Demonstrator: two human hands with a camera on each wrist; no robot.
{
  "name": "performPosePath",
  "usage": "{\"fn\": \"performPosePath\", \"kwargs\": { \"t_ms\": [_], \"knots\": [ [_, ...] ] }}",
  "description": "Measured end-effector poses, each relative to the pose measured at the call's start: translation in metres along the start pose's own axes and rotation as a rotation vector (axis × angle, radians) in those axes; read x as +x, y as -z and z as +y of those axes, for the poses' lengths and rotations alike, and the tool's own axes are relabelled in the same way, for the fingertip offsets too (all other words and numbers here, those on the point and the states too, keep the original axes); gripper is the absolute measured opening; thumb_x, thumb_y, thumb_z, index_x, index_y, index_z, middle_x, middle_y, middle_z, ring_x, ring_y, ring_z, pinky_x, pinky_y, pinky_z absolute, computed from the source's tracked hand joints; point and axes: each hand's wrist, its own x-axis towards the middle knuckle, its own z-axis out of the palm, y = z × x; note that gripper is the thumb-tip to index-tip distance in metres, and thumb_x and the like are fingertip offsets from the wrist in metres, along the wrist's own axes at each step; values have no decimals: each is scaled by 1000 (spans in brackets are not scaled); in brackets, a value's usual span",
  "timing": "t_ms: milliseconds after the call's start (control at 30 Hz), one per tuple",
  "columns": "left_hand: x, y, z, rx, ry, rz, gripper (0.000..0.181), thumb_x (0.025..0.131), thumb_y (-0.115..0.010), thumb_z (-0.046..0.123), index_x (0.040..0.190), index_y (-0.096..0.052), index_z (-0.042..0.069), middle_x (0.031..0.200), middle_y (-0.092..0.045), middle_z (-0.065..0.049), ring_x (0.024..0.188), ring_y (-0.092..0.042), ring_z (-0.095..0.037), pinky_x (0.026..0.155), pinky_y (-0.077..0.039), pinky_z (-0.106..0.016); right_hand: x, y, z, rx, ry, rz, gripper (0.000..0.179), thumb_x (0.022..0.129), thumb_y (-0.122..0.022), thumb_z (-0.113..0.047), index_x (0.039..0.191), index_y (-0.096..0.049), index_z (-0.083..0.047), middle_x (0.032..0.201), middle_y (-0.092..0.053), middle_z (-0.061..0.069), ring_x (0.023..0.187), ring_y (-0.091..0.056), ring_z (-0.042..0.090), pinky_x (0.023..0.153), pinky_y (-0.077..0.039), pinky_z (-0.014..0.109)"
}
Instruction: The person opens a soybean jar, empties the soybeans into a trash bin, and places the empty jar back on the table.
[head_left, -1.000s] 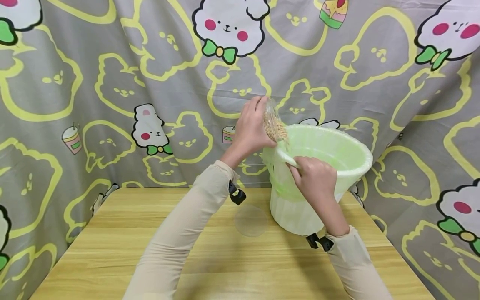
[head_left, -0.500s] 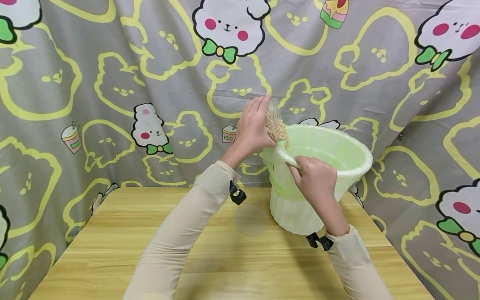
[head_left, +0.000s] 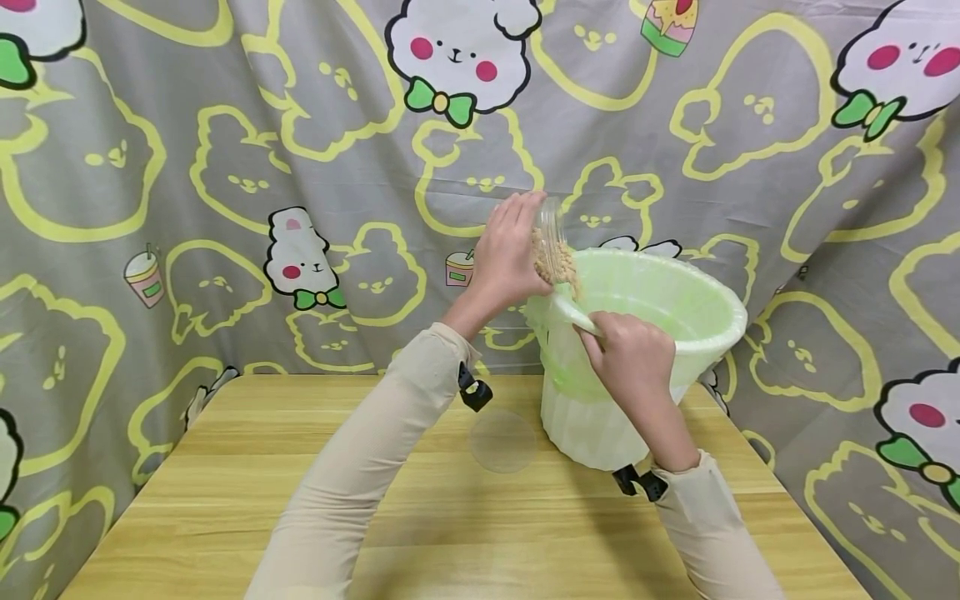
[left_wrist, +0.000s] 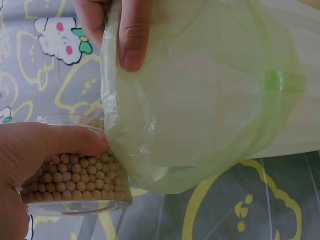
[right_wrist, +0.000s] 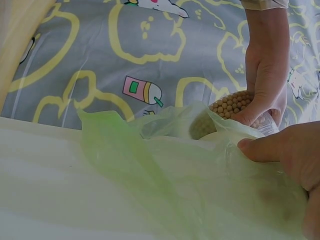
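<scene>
Bin [head_left: 592,429], lined, one: near the bench's [head_left: 420,517] far right corner, rim [head_left: 708,342] and liner [left_wrist: 165,115] gripped in my right hand [head_left: 633,354]. Jar [head_left: 551,223], one: tipped at that rim, held in my left hand [head_left: 506,254]. Pale beads [head_left: 562,268]: spilling in; a jar slipping outward could scatter them.

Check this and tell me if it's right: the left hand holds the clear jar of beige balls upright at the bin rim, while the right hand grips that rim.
Not quite: the jar isn't upright. The head view shows the left hand holding the clear jar of beige balls tipped over at the bin rim, while the right hand grips that rim.
</scene>
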Motion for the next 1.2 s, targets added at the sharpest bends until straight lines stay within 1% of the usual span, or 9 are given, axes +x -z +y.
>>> {"fn": "performPosePath", "kwargs": {
  "t_ms": [267, 600, 767, 833, 1000, 1067, 1200],
  "knots": [
    [-1, 0, 1, 33, -28, 2, 123, 58, -100, 36, 158, -31, 13, 162, -37, -6, 155, -27, -25, 130, -15, -36, 0, -1, 0, 4, 1, 7, 18, 86, -80, -25, 83, -75, -8, 63, -68, 10, 44, -54, 31, 37, -29, 34],
    [-1, 0, 2, 76, -51, -8, 123, 59, -99, 38, 159, -31, 14, 164, -35, -5, 156, -25, -25, 130, -16, -38, 0, 0, -1, -2, -1, 7, 18, 86, -80, -26, 84, -76, -8, 64, -69, 11, 44, -54, 32, 37, -29, 34],
    [-2, 0, 2, 90, -61, -3, 123, 60, -99, 38, 160, -31, 16, 165, -34, -3, 156, -25, -25, 130, -15, -38, -1, -1, -1, -9, -2, 9, 17, 86, -80, -26, 85, -76, -9, 64, -70, 10, 45, -55, 32, 37, -30, 35],
    [-3, -1, 2, 92, -69, 6, 123, 60, -99, 38, 160, -32, 16, 165, -34, -3, 156, -25, -26, 130, -17, -40, -1, -1, -1, -10, -2, 11, 17, 86, -80, -26, 85, -76, -9, 63, -69, 10, 44, -54, 31, 37, -29, 34],
    [-3, -1, 2, 91, -88, 14, 124, 59, -100, 38, 160, -32, 17, 166, -33, -3, 156, -25, -26, 130, -16, -39, -1, -1, -2, -14, -7, 16, 17, 86, -80, -25, 85, -77, -9, 63, -68, 10, 43, -53, 31, 37, -28, 33],
    [-3, -1, 3, 94, -95, 12, 124, 58, -100, 37, 160, -32, 17, 166, -33, -3, 156, -24, -26, 130, -13, -37, -1, -1, -2, -16, -9, 18, 17, 86, -80, -26, 85, -77, -9, 63, -69, 11, 43, -54, 31, 37, -29, 34],
    [-3, -1, 3, 101, -104, 12, 124, 57, -100, 35, 160, -32, 18, 166, -32, -2, 156, -24, -26, 130, -13, -37, 0, -1, -2, -19, -10, 19, 18, 86, -80, -26, 85, -77, -8, 64, -70, 11, 44, -55, 32, 37, -30, 35]
  ]
}}
